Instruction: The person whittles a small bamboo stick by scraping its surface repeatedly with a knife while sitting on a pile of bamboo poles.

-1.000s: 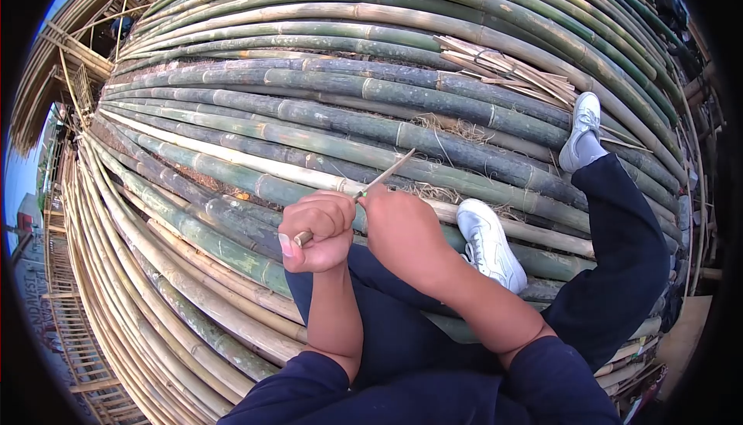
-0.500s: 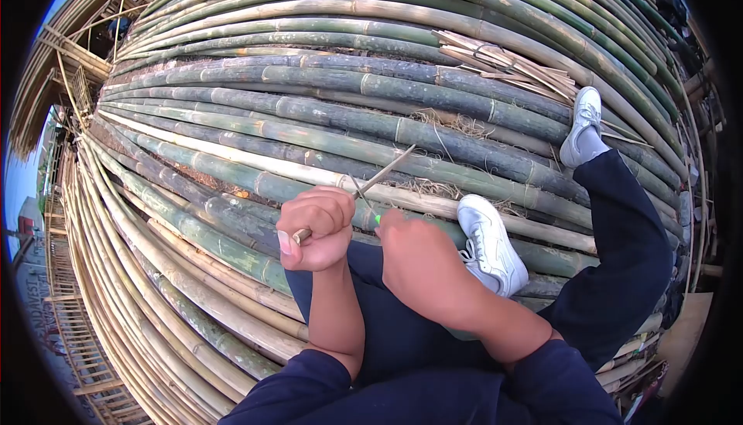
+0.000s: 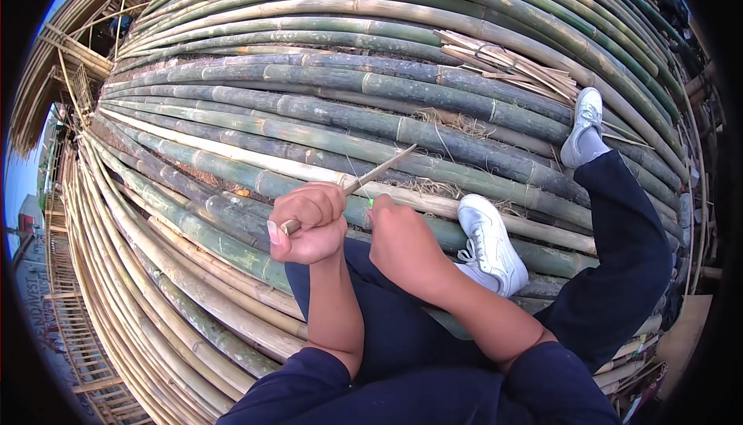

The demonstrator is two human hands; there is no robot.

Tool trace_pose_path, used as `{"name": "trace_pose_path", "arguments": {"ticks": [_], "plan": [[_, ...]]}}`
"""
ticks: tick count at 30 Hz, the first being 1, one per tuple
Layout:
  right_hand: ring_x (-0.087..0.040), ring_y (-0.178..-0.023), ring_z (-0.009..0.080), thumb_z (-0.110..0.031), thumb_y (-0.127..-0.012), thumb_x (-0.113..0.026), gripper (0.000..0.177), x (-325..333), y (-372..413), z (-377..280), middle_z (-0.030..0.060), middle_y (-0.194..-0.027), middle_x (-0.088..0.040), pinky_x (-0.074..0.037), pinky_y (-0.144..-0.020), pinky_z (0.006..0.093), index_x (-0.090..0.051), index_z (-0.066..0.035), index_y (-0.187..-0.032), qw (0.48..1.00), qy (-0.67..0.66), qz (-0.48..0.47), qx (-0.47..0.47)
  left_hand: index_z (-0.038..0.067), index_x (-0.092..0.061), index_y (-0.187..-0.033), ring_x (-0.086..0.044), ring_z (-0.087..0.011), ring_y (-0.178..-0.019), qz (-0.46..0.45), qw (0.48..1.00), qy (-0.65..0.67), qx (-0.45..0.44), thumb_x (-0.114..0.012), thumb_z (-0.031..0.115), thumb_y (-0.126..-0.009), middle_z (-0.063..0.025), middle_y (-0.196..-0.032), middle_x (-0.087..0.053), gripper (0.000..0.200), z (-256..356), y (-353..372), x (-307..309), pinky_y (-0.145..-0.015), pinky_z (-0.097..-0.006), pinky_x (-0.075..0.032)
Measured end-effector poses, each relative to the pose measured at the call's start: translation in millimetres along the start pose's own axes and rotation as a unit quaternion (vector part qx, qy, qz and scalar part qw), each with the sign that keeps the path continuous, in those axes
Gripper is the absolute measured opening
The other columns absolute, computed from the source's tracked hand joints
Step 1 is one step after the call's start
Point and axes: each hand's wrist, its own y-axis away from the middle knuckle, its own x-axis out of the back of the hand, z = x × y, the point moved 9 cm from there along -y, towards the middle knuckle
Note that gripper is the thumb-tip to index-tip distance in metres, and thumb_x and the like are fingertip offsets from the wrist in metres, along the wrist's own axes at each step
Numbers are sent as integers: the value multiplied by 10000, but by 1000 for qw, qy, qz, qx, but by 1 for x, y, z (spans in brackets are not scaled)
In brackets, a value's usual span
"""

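My left hand is closed around a thin wooden stick; its short end shows by my thumb and its long end points up and right over the bamboo. Just to the right, my right hand is a fist around a tool with a green handle, of which only a bit shows. The tool's thin blade, hard to make out, rises beside the stick. Beneath both hands lie my dark trousers and green bamboo poles.
Long bamboo poles lie side by side across the ground. A bundle of split sticks rests on them at the upper right. My white shoes stand on the poles. Dry shavings are scattered near the middle. A bamboo rack stands at the left.
My left hand has shifted slightly left and down with the stick. My right hand has moved left and up, and the blade now sits more upright.
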Motion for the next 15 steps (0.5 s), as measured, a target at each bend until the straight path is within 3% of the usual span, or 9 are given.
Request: {"name": "trace_pose_path", "arguments": {"ticks": [5, 9, 15], "plan": [[-671, -754, 453, 4, -846, -575, 122, -11, -12, 5, 317, -753, -641, -550, -695, 496, -548, 107, -905, 999, -32, 3, 7, 100, -236, -532, -174, -125, -339, 69, 997, 17, 0, -415, 432, -893, -10, -421, -216, 522, 5, 1, 28, -359, -291, -147], [-624, -684, 479, -39, -928, -532, 171, 2, 2, -5, 320, -672, -594, -501, -652, 519, -526, 109, -843, 1000, -18, 3, 11, 98, -236, -531, -177, -126, -342, 14, 1000, 1, -5, -407, 429, -897, -12, -421, -213, 522, 4, 5, 8, -359, -292, -144], [-678, -764, 431, 12, -824, -569, 159, -2, -20, 3, 308, -770, -651, -554, -702, 480, -569, 114, -946, 999, 10, 6, 34, 97, -235, -535, -177, -125, -343, 43, 999, 2, -1, -421, 420, -882, -9, -425, -216, 509, 3, 2, 12, -361, -293, -147]]}}
